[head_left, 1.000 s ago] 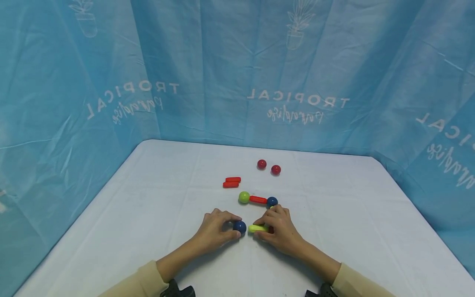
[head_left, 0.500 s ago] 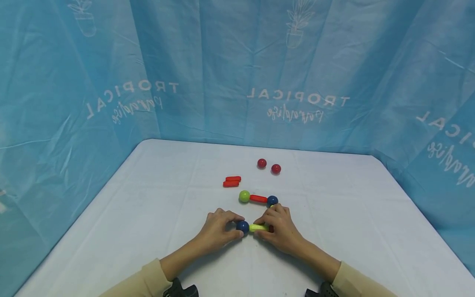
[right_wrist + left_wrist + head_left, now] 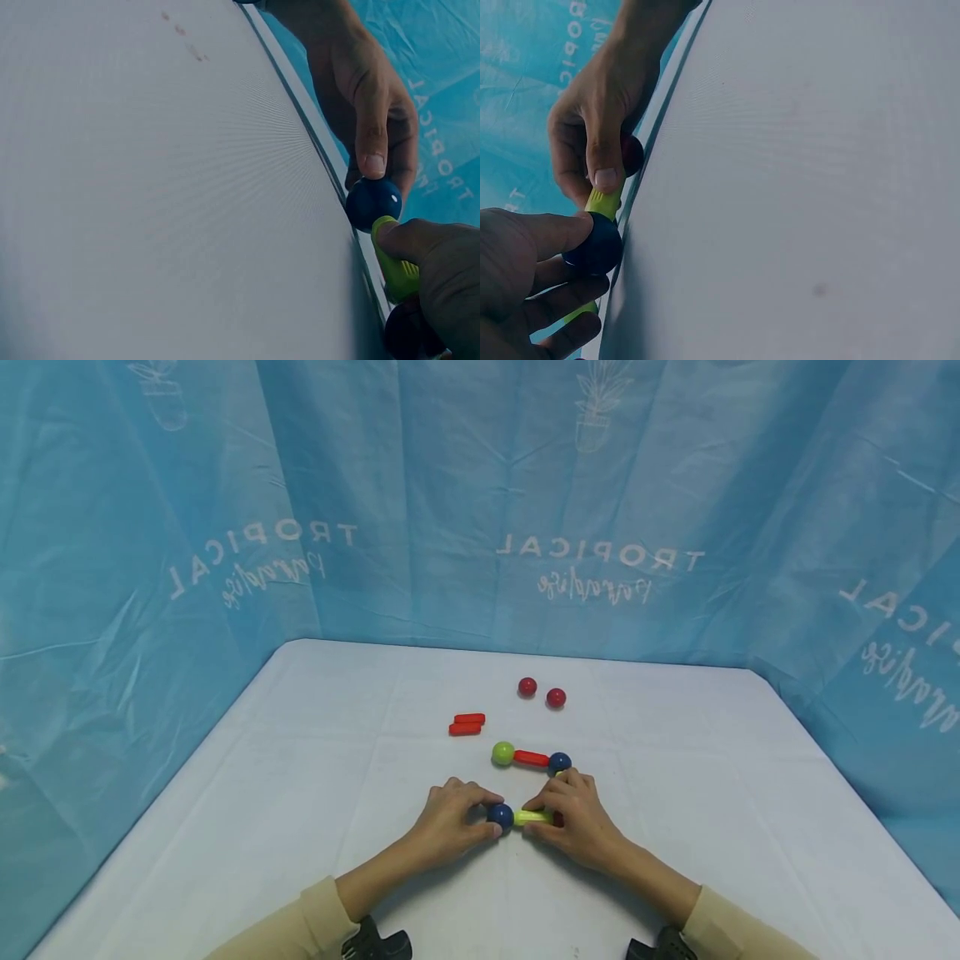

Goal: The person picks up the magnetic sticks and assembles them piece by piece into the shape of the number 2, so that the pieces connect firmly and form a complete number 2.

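My left hand [image 3: 453,820] pinches a dark blue ball [image 3: 500,816] between thumb and fingers, low over the white table. Facing it, my right hand [image 3: 577,823] grips a yellow-green rod [image 3: 531,817], whose left end meets the ball. A dark red ball [image 3: 633,154] sits at the rod's other end, partly covered by the right fingers. Just beyond the hands lies a row of a green ball [image 3: 503,753], a red rod [image 3: 532,758] and a second blue ball [image 3: 559,762]. A bit of yellow-green shows below that blue ball; the right fingers hide the rest.
Two loose red rods [image 3: 467,724] lie side by side farther back on the white tablecloth [image 3: 337,760]. Behind them, to the right, are two red balls [image 3: 542,692]. A blue printed curtain [image 3: 450,527] encloses the table's back and sides.
The left hand brought its blue ball rightward against the yellow-green rod, closing the gap. Both hands then shifted slightly right, and the green-red-blue row moved right as well.
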`<state>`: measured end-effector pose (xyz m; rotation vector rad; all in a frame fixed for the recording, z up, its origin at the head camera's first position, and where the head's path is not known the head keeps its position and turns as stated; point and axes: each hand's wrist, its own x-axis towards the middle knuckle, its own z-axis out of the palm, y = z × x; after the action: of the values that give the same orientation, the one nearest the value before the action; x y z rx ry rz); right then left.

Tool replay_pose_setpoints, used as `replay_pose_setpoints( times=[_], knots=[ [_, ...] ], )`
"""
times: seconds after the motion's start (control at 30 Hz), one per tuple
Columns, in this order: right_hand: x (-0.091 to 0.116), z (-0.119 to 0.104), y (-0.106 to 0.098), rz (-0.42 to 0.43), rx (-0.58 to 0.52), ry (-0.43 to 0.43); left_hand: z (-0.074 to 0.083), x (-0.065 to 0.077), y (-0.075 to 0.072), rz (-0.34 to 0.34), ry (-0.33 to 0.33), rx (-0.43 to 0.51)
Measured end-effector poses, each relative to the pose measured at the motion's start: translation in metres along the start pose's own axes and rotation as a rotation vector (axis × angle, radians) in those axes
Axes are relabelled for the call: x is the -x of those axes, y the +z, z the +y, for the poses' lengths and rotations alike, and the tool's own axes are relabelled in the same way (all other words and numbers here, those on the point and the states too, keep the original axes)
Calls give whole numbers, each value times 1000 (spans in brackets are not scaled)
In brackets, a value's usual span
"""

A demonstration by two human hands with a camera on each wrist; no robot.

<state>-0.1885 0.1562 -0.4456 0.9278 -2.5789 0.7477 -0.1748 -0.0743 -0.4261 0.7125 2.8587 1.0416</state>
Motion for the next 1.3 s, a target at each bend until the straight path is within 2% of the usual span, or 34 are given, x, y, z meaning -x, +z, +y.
replay_pose_setpoints(
  times=[0.17, 0.3, 0.57, 0.73, 0.93, 1.3],
  knots=[
    [-1, 1, -2, 2, -8, -14, 0, -6, -8, -11, -37, 7],
    [-1, 2, -3, -3, -10, 3, -6, -24, -21, 55, -74, -11],
    [-4, 6, -1, 2, -16, 24, -32, -74, -35, 208, -145, -233],
    [-10, 12, 0, -22, -24, 37, -43, -93, -36, 223, -169, -318],
    [-20, 20, -1, -41, -23, 55, -48, -103, -34, 211, -178, -383],
    [-26, 29, -2, -39, -23, 62, -53, -107, -32, 207, -195, -416]
  ],
)
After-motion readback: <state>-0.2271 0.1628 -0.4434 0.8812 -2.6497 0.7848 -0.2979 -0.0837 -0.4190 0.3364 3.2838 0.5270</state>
